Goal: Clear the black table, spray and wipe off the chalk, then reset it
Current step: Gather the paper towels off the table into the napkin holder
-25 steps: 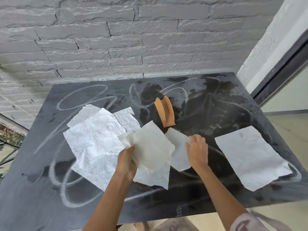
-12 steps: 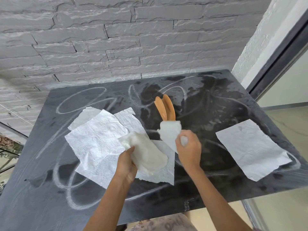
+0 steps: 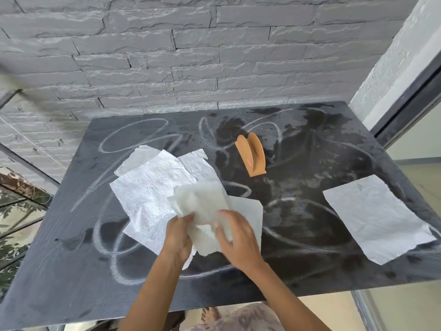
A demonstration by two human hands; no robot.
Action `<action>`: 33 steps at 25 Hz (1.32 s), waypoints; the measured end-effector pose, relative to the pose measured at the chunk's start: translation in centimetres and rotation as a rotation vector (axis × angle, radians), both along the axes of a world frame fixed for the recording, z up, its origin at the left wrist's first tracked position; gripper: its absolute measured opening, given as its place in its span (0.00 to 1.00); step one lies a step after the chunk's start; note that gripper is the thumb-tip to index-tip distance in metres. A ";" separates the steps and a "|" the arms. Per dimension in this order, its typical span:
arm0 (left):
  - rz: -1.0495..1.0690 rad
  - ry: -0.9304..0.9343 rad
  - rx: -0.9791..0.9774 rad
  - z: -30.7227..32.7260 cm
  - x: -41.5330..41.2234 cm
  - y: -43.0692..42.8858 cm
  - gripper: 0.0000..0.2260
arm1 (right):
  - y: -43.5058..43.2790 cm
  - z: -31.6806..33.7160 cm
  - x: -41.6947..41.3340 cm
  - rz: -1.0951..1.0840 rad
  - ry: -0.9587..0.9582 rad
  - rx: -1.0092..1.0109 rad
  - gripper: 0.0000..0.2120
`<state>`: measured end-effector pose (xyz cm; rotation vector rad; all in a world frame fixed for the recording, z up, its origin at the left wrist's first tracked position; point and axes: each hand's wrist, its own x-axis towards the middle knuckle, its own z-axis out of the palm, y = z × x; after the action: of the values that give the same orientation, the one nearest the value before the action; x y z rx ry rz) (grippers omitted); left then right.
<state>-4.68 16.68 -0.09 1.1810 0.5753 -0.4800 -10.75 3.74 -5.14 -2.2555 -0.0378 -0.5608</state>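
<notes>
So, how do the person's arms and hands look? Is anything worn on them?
The left forearm and right forearm are bare, no sleeves in view. The left hand and right hand wear no gloves; no watch, bracelet or ring is visible.

Black table (image 3: pixel 71 271): chalk loops (image 3: pixel 133 137), paper sheets (image 3: pixel 379 218), orange holder (image 3: pixel 253 154).

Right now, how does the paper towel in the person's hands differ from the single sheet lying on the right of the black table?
The held towel is bunched and creased; the right sheet lies spread flat. The left hand grips the held towel, with the right hand open against it; the right sheet rests alone on the table. Both are white paper.
</notes>
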 end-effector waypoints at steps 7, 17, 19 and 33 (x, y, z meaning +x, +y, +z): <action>0.132 0.039 0.018 -1.1 0.0 3.3 0.14 | -6.1 -3.3 2.2 -0.572 0.584 -0.349 0.11; 0.153 0.000 -0.034 0.4 -0.3 4.4 0.10 | -3.6 5.3 4.0 -0.509 0.223 0.082 0.03; 0.151 0.004 -0.059 0.5 -0.5 4.0 0.11 | -0.7 6.7 4.7 -0.348 0.172 0.031 0.04; 0.314 -0.047 -0.023 1.6 0.1 12.4 0.12 | 9.8 2.4 10.7 -0.043 0.353 0.119 0.10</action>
<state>-4.63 29.07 1.53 1.0542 0.6983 -0.1903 -0.09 13.49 -2.70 -2.2113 0.2170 -0.1749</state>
